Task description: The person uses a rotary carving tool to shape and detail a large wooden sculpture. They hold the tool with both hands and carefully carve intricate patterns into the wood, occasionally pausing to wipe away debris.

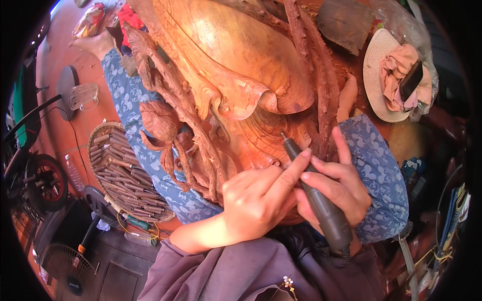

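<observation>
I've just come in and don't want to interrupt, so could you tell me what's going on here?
A person holds a dark rotary handpiece in the right hand, while the left hand's fingers meet near its front end. Its tip points at the large wood carving between their legs; whether it touches is hard to tell. A woven basket of slim, dark rods sits to the left.

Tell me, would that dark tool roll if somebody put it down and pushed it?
Probably: the tool has a round, tube-like body. It might curve as it rolls, because its back is thick and its front narrows to a thin tip. It's likely stiff, too, since it looks straight in the right hand.
</observation>
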A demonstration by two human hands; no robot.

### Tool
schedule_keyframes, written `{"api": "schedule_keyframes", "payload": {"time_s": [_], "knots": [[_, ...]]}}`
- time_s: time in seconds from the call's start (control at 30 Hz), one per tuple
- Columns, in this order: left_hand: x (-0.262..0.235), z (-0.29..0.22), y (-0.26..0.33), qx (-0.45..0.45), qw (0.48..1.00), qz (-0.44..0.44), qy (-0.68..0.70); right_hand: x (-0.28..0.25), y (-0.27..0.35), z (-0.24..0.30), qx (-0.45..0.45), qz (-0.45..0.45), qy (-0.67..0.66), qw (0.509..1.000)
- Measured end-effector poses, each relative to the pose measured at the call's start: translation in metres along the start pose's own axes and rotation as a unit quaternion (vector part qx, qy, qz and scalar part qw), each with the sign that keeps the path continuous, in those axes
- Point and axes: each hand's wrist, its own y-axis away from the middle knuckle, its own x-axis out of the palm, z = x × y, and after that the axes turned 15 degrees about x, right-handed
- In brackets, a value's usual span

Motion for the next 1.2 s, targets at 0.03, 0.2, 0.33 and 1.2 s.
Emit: {"api": "schedule_keyframes", "payload": {"time_s": [0.03, 0.2, 0.33, 1.2], "knots": [[-0.002, 0.001, 0.002, -0.007, 1.0, 0.007, 0.001, 0.003, 0.0, 0.0, 0.0, 0.0, -0.001, 1.0], [0.0, 0.003, 0.003, -0.027, 0.999, 0.015, 0.011, 0.005, -0.002, 0.002, 0.005, -0.002, 0.009, 1.0], [0.003, 0.005, 0.0, -0.043, 0.999, 0.023, 0.009, 0.009, -0.006, 0.001, -0.006, -0.015, -0.008, 1.0], [0.0, 0.005, 0.001, 0.005, 1.0, 0.024, -0.001, 0.013, 0.007, -0.009, -0.011, -0.048, -0.047, 0.998]]}}
